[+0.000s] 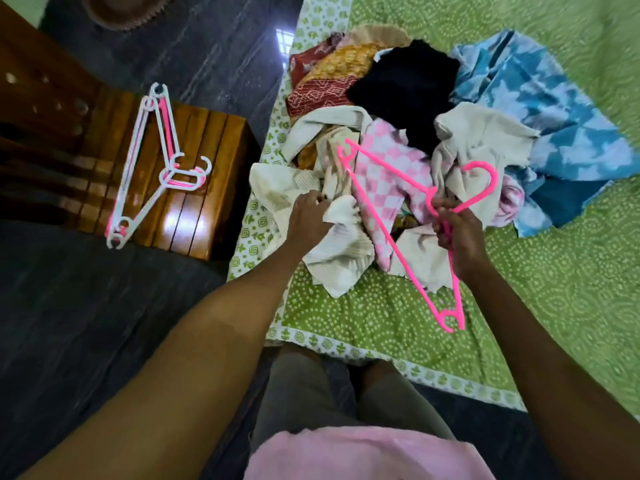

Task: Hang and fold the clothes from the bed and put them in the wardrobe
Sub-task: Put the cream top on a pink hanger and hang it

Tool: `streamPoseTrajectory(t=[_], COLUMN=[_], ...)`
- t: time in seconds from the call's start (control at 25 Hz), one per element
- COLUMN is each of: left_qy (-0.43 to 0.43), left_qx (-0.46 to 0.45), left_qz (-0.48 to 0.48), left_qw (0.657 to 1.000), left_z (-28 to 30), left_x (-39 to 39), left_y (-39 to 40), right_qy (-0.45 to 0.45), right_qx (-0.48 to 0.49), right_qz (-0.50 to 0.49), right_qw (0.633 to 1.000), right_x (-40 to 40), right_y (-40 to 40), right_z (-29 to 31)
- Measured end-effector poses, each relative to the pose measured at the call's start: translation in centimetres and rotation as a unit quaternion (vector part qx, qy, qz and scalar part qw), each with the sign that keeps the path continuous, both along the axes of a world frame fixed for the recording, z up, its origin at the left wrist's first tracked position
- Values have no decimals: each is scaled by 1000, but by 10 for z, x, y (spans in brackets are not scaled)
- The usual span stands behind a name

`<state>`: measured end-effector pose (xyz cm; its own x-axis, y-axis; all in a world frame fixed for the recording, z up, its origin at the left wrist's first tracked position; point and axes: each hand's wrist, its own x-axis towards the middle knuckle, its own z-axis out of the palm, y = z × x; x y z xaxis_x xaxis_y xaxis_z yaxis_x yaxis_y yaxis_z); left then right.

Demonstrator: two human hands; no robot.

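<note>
The fingers of the left hand are buried in the cream cloth, so how they lie on it cannot be told. The pink hanger passes behind the right hand, hiding its neck, and its hook looks soft with blur. Much of the pink checked garment lies under the hanger and neighbouring cloths; its shape is unclear. The black garment is a dark mass with no readable folds. The blue tie-dye cloth smears toward the right. The bed and the wooden stool are cut by the frame edges, as is a round brown thing at the top
</note>
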<state>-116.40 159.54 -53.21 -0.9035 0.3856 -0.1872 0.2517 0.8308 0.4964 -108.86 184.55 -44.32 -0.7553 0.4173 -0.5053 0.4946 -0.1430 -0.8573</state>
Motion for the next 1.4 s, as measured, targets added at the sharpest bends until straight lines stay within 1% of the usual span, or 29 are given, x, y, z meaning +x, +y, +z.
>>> streamPoseTrajectory(t=[0.08, 0.16, 0.24, 0.32, 0.44, 0.52, 0.56, 0.64, 0.68, 0.72, 0.8, 0.84, 0.88, 1.0, 1.04, 1.08, 1.12, 1.16, 1.24, 1.28, 1.32, 1.36, 1.4], left_qy=[-85, -126, -128, -134, -161, -200, -225, -262, -262, -249, -180, -139, -112, -82, -78, -86, -114, -186, -389, -463, -496, -526, -536], left_qx=[92, 145, 183, 231, 270, 331, 367, 436, 449, 438, 369, 336, 309, 242, 234, 244, 265, 282, 284, 286, 284, 294, 309], left_qz=[33, 78, 101, 112, 118, 127, 136, 136, 133, 132, 139, 146, 163, 186, 200, 220, 231, 225, 166, 139, 146, 172, 202], left_qw=[992, 978, 970, 957, 942, 914, 892, 850, 844, 854, 901, 920, 930, 949, 948, 941, 929, 914, 861, 827, 807, 779, 759], left_z=[19, 48, 82, 115, 173, 213, 234, 265, 274, 283, 286, 278, 266, 229, 224, 225, 228, 231, 231, 228, 222, 221, 220], left_x=[7, 11, 11, 5, -9, -16, -17, -20, -24, -27, -35, -40, -44, -51, -51, -51, -52, -52, -52, -54, -58, -58, -59], left_y=[3, 13, 30, 49, 77, 93, 99, 109, 112, 114, 110, 104, 97, 79, 78, 79, 79, 78, 73, 71, 71, 75, 80], right_qy=[20, 38, 31, 0, -9, -12, -14, -2, 8, 10, 16, 21, 25, 41, 47, 56, 69, 82, 113, 129, 151, 175, 202], right_qx=[37, 91, 140, 172, 171, 180, 176, 156, 157, 165, 183, 193, 203, 231, 248, 265, 272, 270, 258, 248, 235, 216, 191], right_qz=[-15, 12, 96, 183, 240, 237, 226, 168, 131, 98, 47, 27, 12, -8, -4, 4, 11, 19, 38, 44, 51, 57, 61], right_qw=[999, 995, 985, 968, 955, 955, 958, 973, 979, 981, 982, 981, 979, 972, 967, 963, 960, 959, 959, 959, 959, 959, 959], right_x=[9, 18, 24, 24, 23, 20, 18, 12, 8, 4, 0, -3, -5, -14, -19, -24, -28, -33, -40, -45, -49, -55, -60], right_y=[3, 0, -3, -4, -6, -9, -11, -9, -4, 4, 25, 36, 46, 69, 74, 76, 76, 74, 67, 62, 56, 50, 45], right_z=[8, 15, 19, 25, 31, 31, 35, 46, 52, 59, 71, 76, 81, 97, 103, 109, 117, 125, 142, 153, 164, 175, 188])
